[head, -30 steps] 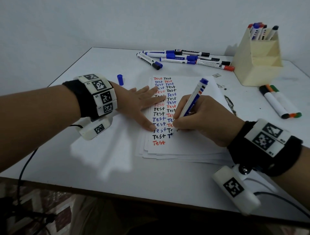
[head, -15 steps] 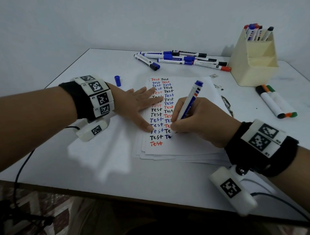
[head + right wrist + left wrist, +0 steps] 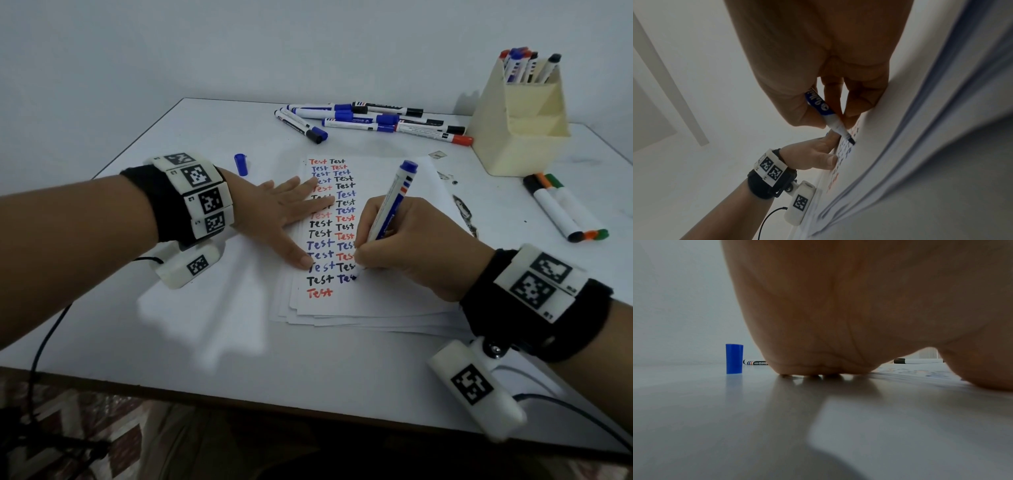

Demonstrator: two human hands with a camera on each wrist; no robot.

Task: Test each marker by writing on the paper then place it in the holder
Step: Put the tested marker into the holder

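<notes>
My right hand (image 3: 394,246) grips a blue marker (image 3: 394,198) like a pen, its tip (image 3: 851,140) down on the top sheet of a paper stack (image 3: 394,298), beside rows of "Test" in red, blue and black. My left hand (image 3: 291,219) lies flat with straight fingers on the paper's left part, pressing it down. The marker's blue cap (image 3: 240,164) stands upright on the table beyond my left hand, and shows too as the cap (image 3: 734,358) in the left wrist view. A cream holder (image 3: 520,130) at the back right holds several markers.
Several capped markers (image 3: 370,121) lie in a loose pile at the back of the white table (image 3: 205,342). Three thicker markers (image 3: 561,209) lie right of the paper, in front of the holder. Cables run off both wrists over the near table edge.
My right hand has moved the marker tip slightly along the lowest blue word, adding letters. My left hand stays pressed flat on the paper.
</notes>
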